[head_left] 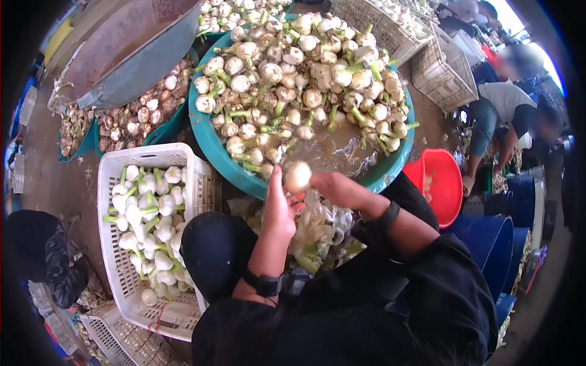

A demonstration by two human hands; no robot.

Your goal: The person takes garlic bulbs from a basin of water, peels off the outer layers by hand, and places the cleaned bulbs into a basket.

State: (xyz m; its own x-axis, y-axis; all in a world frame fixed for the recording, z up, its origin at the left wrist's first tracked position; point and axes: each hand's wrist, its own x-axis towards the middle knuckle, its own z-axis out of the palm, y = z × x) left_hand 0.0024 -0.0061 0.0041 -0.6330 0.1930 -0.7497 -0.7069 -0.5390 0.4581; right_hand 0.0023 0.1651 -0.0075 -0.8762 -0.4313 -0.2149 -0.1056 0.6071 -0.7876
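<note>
A pale garlic bulb [298,177], slightly blurred, is between my two hands at the near rim of the green tub [204,146]. My left hand [282,207] cups it from the left and below, thumb up and fingers curled. From the right, my right hand [339,188] reaches it with fingers bent together; their tips are partly hidden. Many unpeeled, muddy garlic bulbs [311,64] with green stems are heaped in the tub, over brown water [323,149]. Stripped skins and stems [323,235] lie below my hands, between my knees.
A white crate [105,201] of clean garlic bulbs [146,207] stands at my left. To my right are a red bucket [448,189] and blue barrels [488,241]. A metal wheelbarrow tray [134,52] stands at the upper left. Another person [503,104] bends over at the right.
</note>
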